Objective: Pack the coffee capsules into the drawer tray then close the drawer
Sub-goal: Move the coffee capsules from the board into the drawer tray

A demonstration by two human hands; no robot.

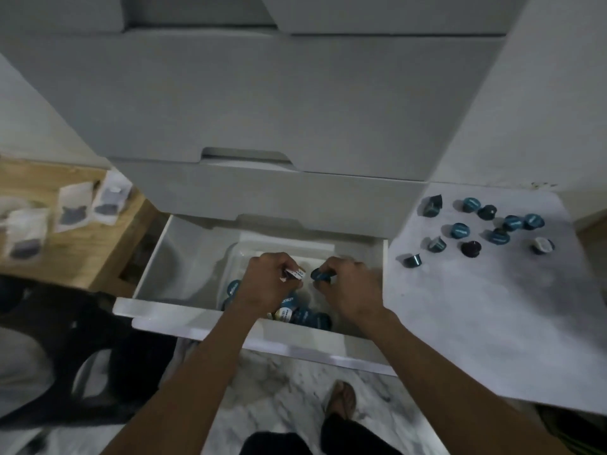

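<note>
The white drawer (184, 315) stands pulled open below me, with a clear tray (236, 254) inside. Several teal and dark coffee capsules (308, 318) lie in the tray's near part. Both hands are over the tray. My left hand (267, 284) pinches a capsule with a white label (295, 274). My right hand (349, 287) grips a teal capsule (319, 275). Several more capsules (460, 230) are scattered on the white surface (476, 323) to the right of the drawer.
Closed white drawers (262, 110) rise behind the open one. A wooden table (72, 251) at the left holds several small clear packets (74, 206). A black chair (65, 339) stands at the lower left. My foot (343, 399) rests on the marble floor below the drawer.
</note>
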